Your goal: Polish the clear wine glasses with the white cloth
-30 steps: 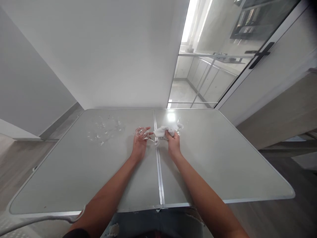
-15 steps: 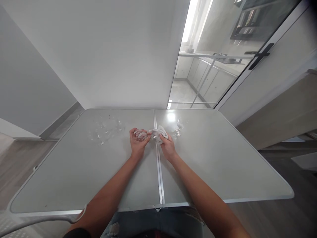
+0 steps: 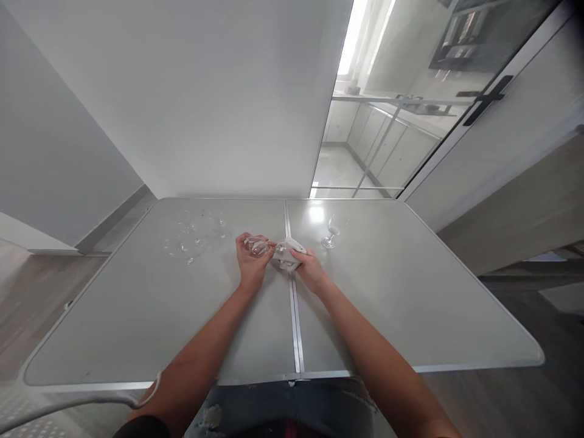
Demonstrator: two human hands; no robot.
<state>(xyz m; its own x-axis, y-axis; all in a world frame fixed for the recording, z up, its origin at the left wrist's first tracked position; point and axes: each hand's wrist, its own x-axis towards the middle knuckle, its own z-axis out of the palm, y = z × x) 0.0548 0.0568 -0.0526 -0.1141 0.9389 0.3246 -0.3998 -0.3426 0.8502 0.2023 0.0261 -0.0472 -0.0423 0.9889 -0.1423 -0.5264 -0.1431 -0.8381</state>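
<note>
My left hand (image 3: 250, 263) is wrapped round the bowl of a clear stemmed glass (image 3: 258, 246), which lies sideways with its foot pointing right. A white cloth (image 3: 289, 255) is pinched in my right hand (image 3: 311, 267) and folded about the foot of that glass, so the foot is mostly hidden. Both hands are close together just above the table's middle seam. Beyond my right hand, another stemmed glass (image 3: 329, 234) stands upright on the table.
Several clear glasses (image 3: 194, 236) stand at the back left of the pale folding table (image 3: 401, 298). A metal seam (image 3: 296, 334) splits the tabletop. A white wall (image 3: 228, 109) rises behind it, with a glass door at the right. A grey cable (image 3: 91, 401) passes by my left forearm.
The cloth has shifted in my right hand and now covers more of the glass's foot. My left hand still holds the bowl, slightly farther left.
</note>
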